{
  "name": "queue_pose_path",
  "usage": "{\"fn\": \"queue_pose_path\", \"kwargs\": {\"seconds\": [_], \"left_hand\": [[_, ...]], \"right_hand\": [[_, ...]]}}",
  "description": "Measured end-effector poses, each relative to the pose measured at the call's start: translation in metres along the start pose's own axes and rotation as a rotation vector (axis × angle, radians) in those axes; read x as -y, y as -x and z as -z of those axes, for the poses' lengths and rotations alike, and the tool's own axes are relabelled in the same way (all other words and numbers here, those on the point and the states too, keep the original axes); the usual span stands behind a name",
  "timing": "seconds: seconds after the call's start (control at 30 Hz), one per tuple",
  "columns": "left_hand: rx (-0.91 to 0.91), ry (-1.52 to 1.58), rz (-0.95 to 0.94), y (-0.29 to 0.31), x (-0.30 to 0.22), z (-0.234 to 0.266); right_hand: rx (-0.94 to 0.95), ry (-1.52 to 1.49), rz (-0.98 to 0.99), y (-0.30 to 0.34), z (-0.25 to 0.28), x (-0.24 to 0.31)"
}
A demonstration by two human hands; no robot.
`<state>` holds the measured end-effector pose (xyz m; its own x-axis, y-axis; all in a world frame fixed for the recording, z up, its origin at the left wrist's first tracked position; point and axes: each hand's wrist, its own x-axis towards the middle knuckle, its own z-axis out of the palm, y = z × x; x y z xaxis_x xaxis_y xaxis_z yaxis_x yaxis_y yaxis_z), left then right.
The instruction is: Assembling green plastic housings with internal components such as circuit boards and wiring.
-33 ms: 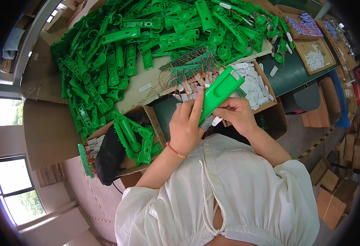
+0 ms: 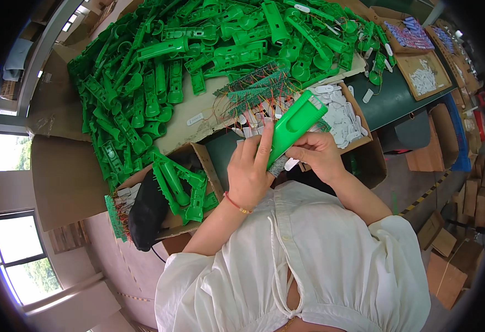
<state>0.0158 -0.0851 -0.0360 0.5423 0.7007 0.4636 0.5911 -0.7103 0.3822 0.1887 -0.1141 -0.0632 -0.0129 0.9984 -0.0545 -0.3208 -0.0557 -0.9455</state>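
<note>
A long green plastic flashlight casing [image 2: 296, 126] is tilted up to the right in front of my chest. My left hand [image 2: 252, 164] grips it from the left, forefinger stretched along its side. At the casing's right edge, my right hand [image 2: 321, 156] is closed with thumb and fingers pinched together; what lies between them is hidden. A small white plastic piece [image 2: 291, 164] shows just below the right thumb. Under the casing's lower end a grey, rough-looking piece [image 2: 278, 165] sticks out. Green circuit boards [image 2: 259, 86] with red and yellow wires lie just beyond the casing.
Green casings [image 2: 220, 52] are heaped across the far table. A cardboard box of white plastic pieces [image 2: 339, 113] stands right of my hands. At the left, an open box holds green casings [image 2: 195, 199] beside a black object [image 2: 147, 210]. A tray of small white parts [image 2: 424, 79] lies far right.
</note>
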Motion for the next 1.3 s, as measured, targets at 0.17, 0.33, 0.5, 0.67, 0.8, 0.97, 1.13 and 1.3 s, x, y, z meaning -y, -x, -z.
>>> {"fn": "queue_pose_path", "kwargs": {"seconds": [0.17, 0.33, 0.5, 0.67, 0.8, 0.97, 1.13, 1.3], "left_hand": [[0.013, -0.040, 0.015, -0.002, 0.004, -0.009], [0.200, 1.036, 0.649, 0.017, 0.021, -0.037], [0.203, 1.036, 0.672, 0.016, 0.049, -0.027], [0.123, 1.000, 0.722, -0.009, 0.035, -0.018], [0.071, 0.940, 0.400, -0.030, 0.017, -0.014], [0.003, 1.063, 0.355, -0.030, 0.008, -0.011], [-0.244, 0.905, 0.449, -0.025, -0.004, -0.017], [-0.070, 1.158, 0.651, -0.027, 0.015, -0.014]], "right_hand": [[0.006, 0.074, -0.064, 0.004, -0.001, 0.005], [-0.050, 0.774, 0.405, -0.010, 0.015, 0.000], [-0.351, 1.631, 0.399, -0.025, 0.067, -0.008], [-0.353, 1.275, 0.622, -0.019, 0.045, 0.005], [-0.197, 1.032, 0.702, -0.010, 0.022, 0.022], [0.001, 0.791, 0.582, -0.010, 0.018, 0.027], [-0.081, 1.018, 0.684, -0.006, -0.001, 0.026], [-0.129, 1.097, 0.756, -0.007, -0.001, 0.019]]}}
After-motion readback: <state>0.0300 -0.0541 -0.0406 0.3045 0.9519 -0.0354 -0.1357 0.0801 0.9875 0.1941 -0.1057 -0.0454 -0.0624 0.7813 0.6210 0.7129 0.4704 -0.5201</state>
